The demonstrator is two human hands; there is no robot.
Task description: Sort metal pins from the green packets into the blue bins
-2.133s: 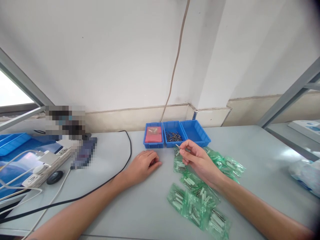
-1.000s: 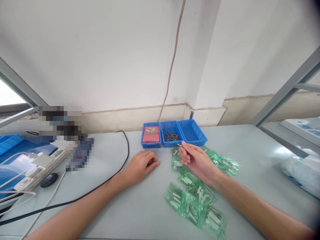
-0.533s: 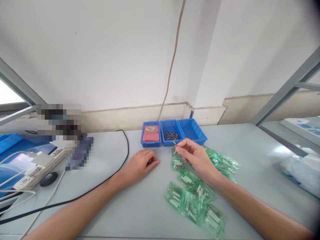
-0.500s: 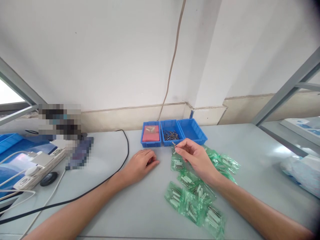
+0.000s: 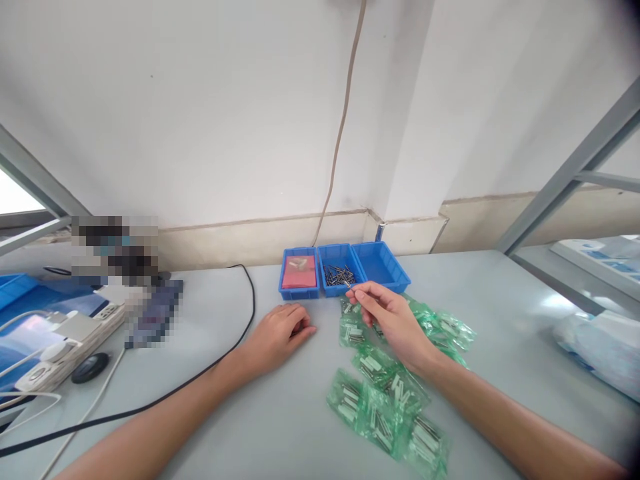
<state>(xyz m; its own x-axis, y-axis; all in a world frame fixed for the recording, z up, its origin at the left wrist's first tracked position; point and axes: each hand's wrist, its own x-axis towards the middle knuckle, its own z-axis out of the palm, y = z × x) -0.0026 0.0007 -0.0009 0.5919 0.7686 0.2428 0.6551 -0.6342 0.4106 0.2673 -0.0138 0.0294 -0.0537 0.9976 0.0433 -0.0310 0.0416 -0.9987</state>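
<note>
The tiny pin (image 5: 349,285) gleams silver, while the piled pins (image 5: 340,275) mix dark grey with brownish glints. All three bins (image 5: 379,263) are plain blue, and the packet (image 5: 299,275) in one is pinkish red. Clear green tints the small bags (image 5: 377,417), with white strips (image 5: 371,363) showing through. The table (image 5: 280,413) is pale grey, the cord (image 5: 253,300) black, the wall (image 5: 225,133) white above a beige band (image 5: 235,240), the hanging cable (image 5: 341,133) tan.

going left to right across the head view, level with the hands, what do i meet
Black oval object → left hand, resting on the table → small metal piece → right hand that pinches it → plastic-wrapped bundle
</note>
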